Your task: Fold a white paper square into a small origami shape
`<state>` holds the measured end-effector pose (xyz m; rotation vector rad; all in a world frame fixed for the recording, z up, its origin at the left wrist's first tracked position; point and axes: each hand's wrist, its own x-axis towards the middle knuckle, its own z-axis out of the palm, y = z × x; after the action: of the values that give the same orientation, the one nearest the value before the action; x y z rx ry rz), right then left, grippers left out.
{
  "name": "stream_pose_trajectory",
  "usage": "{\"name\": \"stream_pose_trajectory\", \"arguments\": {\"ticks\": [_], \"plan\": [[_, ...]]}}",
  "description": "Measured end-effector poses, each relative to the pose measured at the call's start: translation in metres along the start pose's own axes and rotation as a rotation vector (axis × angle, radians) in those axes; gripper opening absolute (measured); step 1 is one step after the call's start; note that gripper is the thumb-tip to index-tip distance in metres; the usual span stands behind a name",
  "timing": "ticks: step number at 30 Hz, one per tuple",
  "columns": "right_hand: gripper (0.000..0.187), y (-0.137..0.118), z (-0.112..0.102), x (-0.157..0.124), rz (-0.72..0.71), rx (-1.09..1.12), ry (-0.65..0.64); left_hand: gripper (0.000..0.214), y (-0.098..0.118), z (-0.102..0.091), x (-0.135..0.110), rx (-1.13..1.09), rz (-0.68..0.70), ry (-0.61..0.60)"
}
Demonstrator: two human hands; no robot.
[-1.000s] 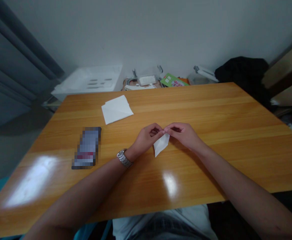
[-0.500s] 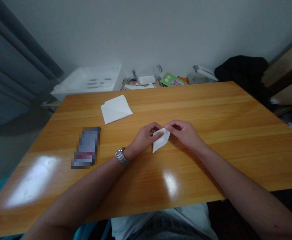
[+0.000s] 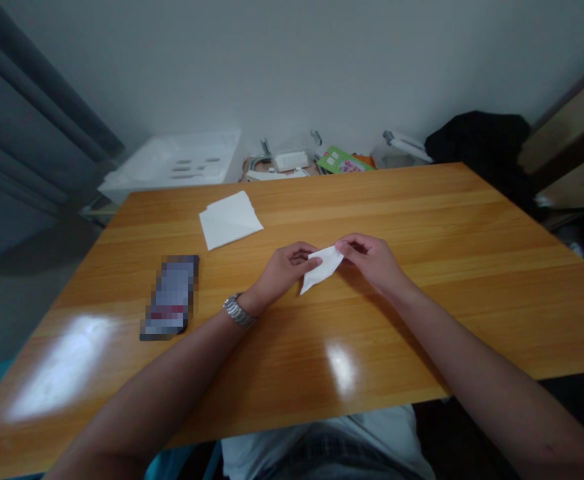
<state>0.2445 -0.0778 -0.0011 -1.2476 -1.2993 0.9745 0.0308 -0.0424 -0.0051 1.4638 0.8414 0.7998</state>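
Both hands meet over the middle of the wooden table [image 3: 447, 220]. My left hand [image 3: 285, 270], with a metal watch on its wrist, pinches the left side of a small folded white paper [image 3: 322, 268]. On the paper's upper right corner my right hand [image 3: 372, 260] is closed, thumb against fingers. The paper slants from upper right to lower left, its lower tip close to the table surface.
A second folded white paper [image 3: 229, 219] lies at the back left of the table. Left of my hands rests a dark phone [image 3: 171, 297]. Behind the table are a white plastic bin lid [image 3: 172, 163], small clutter and a black bag [image 3: 477, 143].
The paper has been turned from hanging below the fingertips to a longer slant between both hands. Both hands shifted slightly up the table.
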Motion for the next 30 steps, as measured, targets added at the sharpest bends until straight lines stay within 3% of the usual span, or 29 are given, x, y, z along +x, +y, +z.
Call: {"name": "stream_pose_trajectory", "arguments": {"ticks": [5,15,21,30], "plan": [[0.028,0.004,-0.001,0.001,0.020,0.049,0.029,0.038,-0.002,-0.002,0.002,-0.072,0.002,0.095],[0.029,0.000,0.000,0.000,-0.006,-0.051,-0.035,0.033,0.006,-0.002,0.000,0.064,0.016,0.150],[0.024,0.000,-0.001,0.000,-0.023,-0.160,-0.114,0.034,0.008,-0.004,0.000,0.112,0.031,0.077],[0.024,-0.001,-0.004,0.000,0.000,-0.138,-0.152,0.035,0.016,-0.012,0.003,0.179,0.003,-0.001]]}}
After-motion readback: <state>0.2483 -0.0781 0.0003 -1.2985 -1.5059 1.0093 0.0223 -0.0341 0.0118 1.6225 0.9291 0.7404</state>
